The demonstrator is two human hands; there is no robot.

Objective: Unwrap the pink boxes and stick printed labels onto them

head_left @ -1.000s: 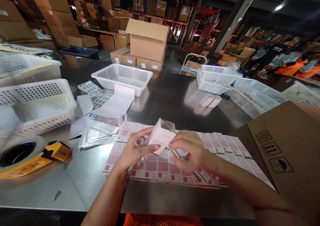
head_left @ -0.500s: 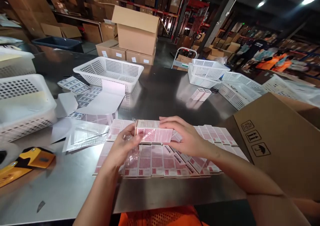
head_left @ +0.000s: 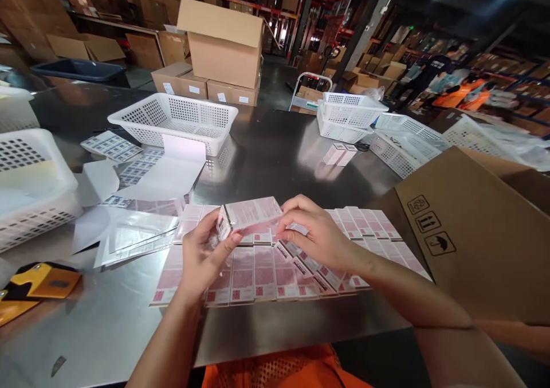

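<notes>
Above the rows of pink boxes [head_left: 275, 270] on the desk [head_left: 275, 164], both hands hold one small pink box [head_left: 251, 215]. Left hand [head_left: 201, 256] grips its 9 o'clock end. Right hand [head_left: 315, 233] grips its 3 o'clock end.

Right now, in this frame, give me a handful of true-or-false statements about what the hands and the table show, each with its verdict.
1. Both hands hold one small pink box above the rows of boxes. True: the left hand grips its left end, the right hand its right end.
2. The pink boxes on the table stand upright in a stack. False: they lie flat, side by side in rows.
3. A white perforated basket sits on the metal table beyond the hands. True.
4. The yellow tape dispenser lies to the person's right. False: it is at the left edge.
5. A brown carton with printed handling symbols is at the right. True.
</notes>
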